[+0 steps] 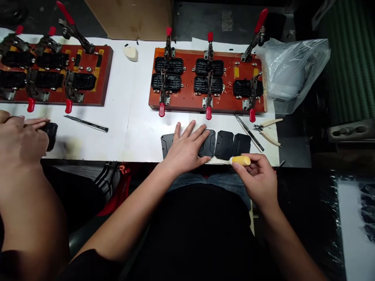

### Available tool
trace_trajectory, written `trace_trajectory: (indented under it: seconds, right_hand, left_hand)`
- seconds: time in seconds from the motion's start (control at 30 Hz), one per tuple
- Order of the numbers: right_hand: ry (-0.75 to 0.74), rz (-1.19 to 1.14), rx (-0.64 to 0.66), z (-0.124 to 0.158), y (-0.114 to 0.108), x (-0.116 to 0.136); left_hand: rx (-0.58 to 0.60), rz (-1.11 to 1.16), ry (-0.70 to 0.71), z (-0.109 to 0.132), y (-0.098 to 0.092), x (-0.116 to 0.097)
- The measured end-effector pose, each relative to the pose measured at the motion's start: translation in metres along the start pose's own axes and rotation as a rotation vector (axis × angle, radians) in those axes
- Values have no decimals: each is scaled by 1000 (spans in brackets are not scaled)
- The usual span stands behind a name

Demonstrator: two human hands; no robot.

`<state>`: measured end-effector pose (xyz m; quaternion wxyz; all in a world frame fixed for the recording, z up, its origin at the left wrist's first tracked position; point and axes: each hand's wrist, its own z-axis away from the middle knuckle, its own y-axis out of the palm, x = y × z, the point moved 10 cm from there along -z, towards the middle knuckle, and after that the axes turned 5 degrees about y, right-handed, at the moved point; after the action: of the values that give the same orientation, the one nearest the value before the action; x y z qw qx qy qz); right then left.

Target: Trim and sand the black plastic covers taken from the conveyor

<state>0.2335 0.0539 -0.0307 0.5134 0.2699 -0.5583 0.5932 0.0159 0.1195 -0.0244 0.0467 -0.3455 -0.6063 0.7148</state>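
A row of black plastic cover plates [224,145] lies along the table's near edge. My left hand [187,150] rests flat over the left part of this row, fingers spread, hiding some of the plates. Just right of it, my right hand [258,175] pinches a small tool with a yellow handle [241,160] and a whitish collar. The handle lies nearly level by the lower edge of the plates, its collar towards the left. Its thin tip is too small to make out clearly.
A red-brown clamping fixture [187,102] holding black parts stands behind the plates. Right of them lie a craft knife [249,132] and nippers [268,130]. A plastic bag [293,74] sits at the right. To the left are another fixture [101,86], another knife [86,123] and a co-worker's hands [23,136].
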Motion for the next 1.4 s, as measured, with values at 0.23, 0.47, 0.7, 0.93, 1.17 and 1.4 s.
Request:
trace_trajectory:
  seconds: [0.23, 0.47, 0.7, 0.93, 1.17, 1.4]
  right_hand:
    - [-93, -11, 59, 2, -2, 15]
    - [-558, 333, 417, -5, 121, 93]
    - [-855, 444, 679, 16, 192, 108]
    - [-876, 463, 719, 11, 193, 114]
    - [-887, 485, 806, 9, 200, 117]
    - [-806, 510, 901, 4, 198, 111]
  left_hand:
    - [6, 43, -8, 39, -18, 23]
    - [-191, 76, -97, 89, -21, 74]
    - [-339, 109, -83, 92, -22, 72]
    - [-356, 117, -111, 95, -23, 74]
    - [-358, 121, -90, 94, -24, 73]
    - [-347, 128, -108, 92, -24, 75]
